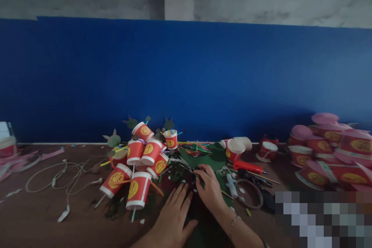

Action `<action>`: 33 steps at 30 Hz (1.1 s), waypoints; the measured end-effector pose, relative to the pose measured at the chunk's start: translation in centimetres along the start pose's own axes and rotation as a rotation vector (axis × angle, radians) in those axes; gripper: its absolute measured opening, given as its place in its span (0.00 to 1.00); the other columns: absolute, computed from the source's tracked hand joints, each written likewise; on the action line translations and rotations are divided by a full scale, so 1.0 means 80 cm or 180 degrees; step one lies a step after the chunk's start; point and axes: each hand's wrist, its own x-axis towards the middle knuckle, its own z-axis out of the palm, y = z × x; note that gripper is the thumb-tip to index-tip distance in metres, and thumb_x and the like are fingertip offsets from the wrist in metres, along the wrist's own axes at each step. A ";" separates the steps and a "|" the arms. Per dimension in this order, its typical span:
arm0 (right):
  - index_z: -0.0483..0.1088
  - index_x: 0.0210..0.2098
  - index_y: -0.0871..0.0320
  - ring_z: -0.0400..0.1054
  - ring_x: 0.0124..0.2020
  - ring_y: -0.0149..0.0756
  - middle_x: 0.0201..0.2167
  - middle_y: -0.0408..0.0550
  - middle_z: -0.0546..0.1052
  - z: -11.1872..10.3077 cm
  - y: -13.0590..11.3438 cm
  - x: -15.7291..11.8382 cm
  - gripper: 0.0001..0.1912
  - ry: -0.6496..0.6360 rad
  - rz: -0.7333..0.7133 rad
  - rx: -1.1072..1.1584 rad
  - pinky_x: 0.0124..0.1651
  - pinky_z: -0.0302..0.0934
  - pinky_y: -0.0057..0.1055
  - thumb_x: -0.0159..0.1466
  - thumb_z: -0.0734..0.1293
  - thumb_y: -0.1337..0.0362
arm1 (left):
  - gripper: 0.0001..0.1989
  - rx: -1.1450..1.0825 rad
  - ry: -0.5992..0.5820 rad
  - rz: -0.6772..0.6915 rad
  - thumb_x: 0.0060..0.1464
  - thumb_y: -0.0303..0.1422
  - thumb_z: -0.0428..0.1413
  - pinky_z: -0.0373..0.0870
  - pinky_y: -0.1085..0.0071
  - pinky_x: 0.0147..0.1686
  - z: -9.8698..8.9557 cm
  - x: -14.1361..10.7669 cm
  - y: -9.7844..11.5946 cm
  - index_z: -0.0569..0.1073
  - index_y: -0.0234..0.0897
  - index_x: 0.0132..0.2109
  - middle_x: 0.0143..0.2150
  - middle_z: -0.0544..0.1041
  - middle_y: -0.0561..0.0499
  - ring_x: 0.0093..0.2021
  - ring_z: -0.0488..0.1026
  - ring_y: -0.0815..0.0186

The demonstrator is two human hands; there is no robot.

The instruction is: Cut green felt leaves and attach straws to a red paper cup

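Observation:
My left hand [176,217] lies palm down on the table with its fingers stretched out over dark green paper [203,224]. To its right, my right hand [209,190] has bent fingers pressed together among dark scraps; what they hold, if anything, I cannot make out. A slim grey metallic tool [184,162] lies just beyond its fingertips, its kind unclear. Left of my hands is a heap of red paper cups [138,190] with straws stuck through them. Some bear green paper animal heads [114,139].
Coloured straws [197,148] and a larger green sheet [213,157] lie behind my hands. At right are a glue stick [231,185], a red-handled tool [250,167], a roll of tape [258,197] and pink-trimmed cups [322,145]. White earphones [64,214] lie left. A blue panel [186,81] stands behind.

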 end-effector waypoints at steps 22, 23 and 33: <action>0.70 0.36 0.58 0.69 0.23 0.33 0.22 0.42 0.74 -0.007 -0.007 0.016 0.11 -0.0143 0.0470 0.0052 0.28 0.61 0.26 0.59 0.57 0.69 | 0.19 -0.1032 0.1080 -0.0073 0.56 0.24 0.40 0.66 0.59 0.51 0.001 0.016 -0.019 0.72 0.40 0.46 0.48 0.73 0.43 0.51 0.67 0.61; 0.71 0.35 0.57 0.68 0.21 0.32 0.19 0.41 0.74 -0.011 -0.002 0.021 0.11 -0.0163 0.0500 -0.0085 0.25 0.60 0.25 0.58 0.58 0.68 | 0.19 -0.1102 0.1151 -0.0079 0.57 0.25 0.40 0.66 0.60 0.51 0.002 0.016 -0.021 0.69 0.40 0.49 0.49 0.72 0.43 0.51 0.67 0.61; 0.69 0.43 0.62 0.65 0.45 0.42 0.48 0.59 0.68 -0.138 0.088 0.091 0.12 0.0085 0.1198 -0.1915 0.41 0.62 0.33 0.61 0.60 0.68 | 0.15 -0.2085 0.1651 -0.0886 0.59 0.35 0.41 0.65 0.60 0.47 0.002 0.022 -0.025 0.69 0.37 0.46 0.41 0.75 0.44 0.44 0.71 0.60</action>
